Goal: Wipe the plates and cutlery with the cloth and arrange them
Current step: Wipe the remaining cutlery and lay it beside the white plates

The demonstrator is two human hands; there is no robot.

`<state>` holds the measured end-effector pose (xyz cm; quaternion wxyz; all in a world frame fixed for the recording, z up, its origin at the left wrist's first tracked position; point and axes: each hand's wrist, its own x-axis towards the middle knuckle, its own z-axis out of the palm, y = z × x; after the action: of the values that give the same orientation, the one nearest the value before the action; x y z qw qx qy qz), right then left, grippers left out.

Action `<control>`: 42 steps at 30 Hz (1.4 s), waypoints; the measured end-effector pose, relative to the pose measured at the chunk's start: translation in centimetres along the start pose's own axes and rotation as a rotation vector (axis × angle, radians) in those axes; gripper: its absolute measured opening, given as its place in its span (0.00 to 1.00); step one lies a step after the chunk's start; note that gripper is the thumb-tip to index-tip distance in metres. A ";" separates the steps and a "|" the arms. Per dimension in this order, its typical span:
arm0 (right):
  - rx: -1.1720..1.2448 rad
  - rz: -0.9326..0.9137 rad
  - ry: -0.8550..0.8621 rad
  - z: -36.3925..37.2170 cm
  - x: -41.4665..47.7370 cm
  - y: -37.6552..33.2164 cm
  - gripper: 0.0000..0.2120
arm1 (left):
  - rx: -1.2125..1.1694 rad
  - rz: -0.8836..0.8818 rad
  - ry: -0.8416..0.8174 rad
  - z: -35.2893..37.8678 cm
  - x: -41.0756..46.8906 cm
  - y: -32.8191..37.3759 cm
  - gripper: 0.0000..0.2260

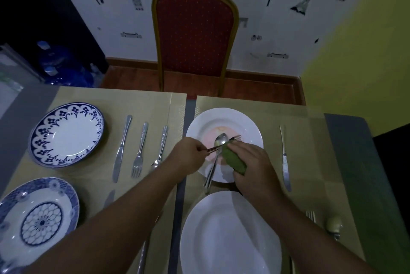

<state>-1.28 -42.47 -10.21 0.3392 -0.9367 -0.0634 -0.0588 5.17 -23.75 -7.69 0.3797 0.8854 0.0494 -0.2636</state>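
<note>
Over the white plate [224,118], the left hand [188,158] is pinching the handle of a fork [235,138], its tines crossing a spoon [218,147] lying in that plate. The right hand [250,162] is clenching a green cloth [233,158] around the fork's shaft, just right of the spoon. A knife [284,158] is lying right of the plate, apart from it

Two bare forearms reach into view from the bottom edge, with no sleeves showing anywhere along them. The left hand [188,158] and the right hand [253,167] wear no gloves. No rings, watch or bracelet show on either wrist.
</note>
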 end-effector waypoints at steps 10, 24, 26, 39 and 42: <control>-0.175 -0.157 -0.058 -1.8 -0.3 0.9 0.31 | -0.679 -0.175 -0.053 2.6 -7.6 -0.3 0.07; -0.113 -0.083 -0.117 -3.9 1.7 0.3 0.22 | -0.670 -0.116 -0.076 3.5 -10.5 -2.2 0.09; -0.102 -0.015 -0.116 -4.1 2.1 0.6 0.22 | -0.697 -0.108 -0.104 3.6 -10.6 -2.3 0.09; 0.162 0.094 0.031 -5.0 -1.7 -2.0 0.23 | -0.633 -0.430 -0.119 4.9 -10.3 0.3 0.07; 0.196 0.089 0.061 -5.1 -2.6 -2.5 0.23 | -0.541 -0.372 -0.099 5.1 -10.5 0.2 0.13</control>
<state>-4.63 -44.09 -5.14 0.4334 -0.8986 -0.0169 -0.0658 -5.97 -26.23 -5.17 0.5482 0.7145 0.2597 -0.3486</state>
